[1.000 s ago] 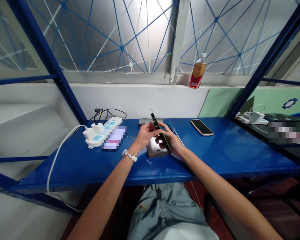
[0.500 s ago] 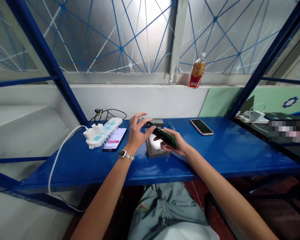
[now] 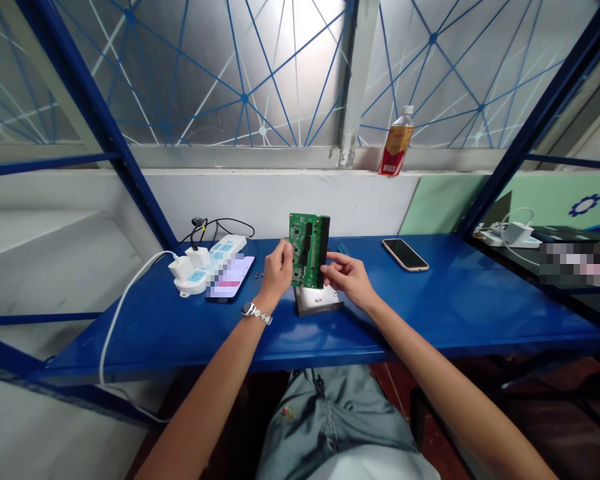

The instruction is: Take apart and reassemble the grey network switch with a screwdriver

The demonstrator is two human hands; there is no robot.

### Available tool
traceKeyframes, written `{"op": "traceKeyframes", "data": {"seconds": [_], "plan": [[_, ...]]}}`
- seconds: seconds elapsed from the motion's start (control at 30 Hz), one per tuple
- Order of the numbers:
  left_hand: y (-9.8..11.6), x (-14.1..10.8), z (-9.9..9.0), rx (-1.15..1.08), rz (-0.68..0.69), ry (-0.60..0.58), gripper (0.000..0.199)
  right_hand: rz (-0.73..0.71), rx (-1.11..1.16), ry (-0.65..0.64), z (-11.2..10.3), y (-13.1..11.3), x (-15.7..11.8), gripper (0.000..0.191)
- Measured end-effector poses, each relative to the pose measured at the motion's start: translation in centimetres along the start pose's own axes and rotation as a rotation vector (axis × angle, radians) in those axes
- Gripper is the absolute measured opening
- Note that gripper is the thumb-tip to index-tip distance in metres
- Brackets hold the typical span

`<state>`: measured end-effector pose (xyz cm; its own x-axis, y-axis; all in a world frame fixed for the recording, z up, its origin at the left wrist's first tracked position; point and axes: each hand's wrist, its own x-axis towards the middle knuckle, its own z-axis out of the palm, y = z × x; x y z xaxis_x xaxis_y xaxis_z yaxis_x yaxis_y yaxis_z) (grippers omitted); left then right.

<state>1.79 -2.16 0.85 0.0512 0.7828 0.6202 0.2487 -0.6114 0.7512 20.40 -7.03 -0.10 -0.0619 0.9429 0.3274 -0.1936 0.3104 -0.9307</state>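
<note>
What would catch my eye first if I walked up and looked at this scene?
A green circuit board stands out first, held upright mid-view by the left hand, with the right hand close beside it. Beneath them lies a flat metal box on a glossy blue bench. Higher up, a red-labelled bottle stands on the window ledge.

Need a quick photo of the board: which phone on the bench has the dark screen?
The phone right of the circuit board: its screen is dark. The other phone, beside the power strip, has a lit screen.
</note>
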Motion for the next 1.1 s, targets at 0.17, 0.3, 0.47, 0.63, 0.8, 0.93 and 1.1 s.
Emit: {"op": "traceKeyframes", "data": {"seconds": [0.17, 0.3, 0.47, 0.63, 0.8, 0.93, 1.1], "plan": [[-0.5, -0.4, 1.2, -0.063, -0.088, -0.017, 0.045, -0.125, -0.094, 0.056, 0.3, 0.0, -0.3, 0.04], [-0.5, -0.6, 1.7, -0.089, -0.142, -0.024, 0.038, -0.11, -0.116, 0.057, 0.9, 0.0, -0.6, 0.042], [0.0, -0.8, 2.0, -0.112, -0.157, -0.016, 0.038, -0.095, -0.125, 0.024, 1.2, 0.1, -0.8, 0.049], [0.3, -0.8, 2.1, -0.109, -0.228, -0.061, 0.044, -0.155, -0.214, -0.152, 1.1, 0.1, -1.3, 0.083], [0.4, -0.7, 2.0, -0.179, -0.226, -0.045, 0.044, -0.187, -0.312, -0.288, 1.4, -0.1, -1.8, 0.106], [0.6, -0.7, 1.7, -0.207, -0.183, -0.041, 0.041, -0.238, -0.376, -0.333, 1.6, -0.1, -1.8, 0.108], [0.6, -0.9, 1.5, -0.3, -0.163, -0.125, 0.04, -0.3, -0.443, -0.366, 1.6, 0.0, -1.9, 0.111]]}}
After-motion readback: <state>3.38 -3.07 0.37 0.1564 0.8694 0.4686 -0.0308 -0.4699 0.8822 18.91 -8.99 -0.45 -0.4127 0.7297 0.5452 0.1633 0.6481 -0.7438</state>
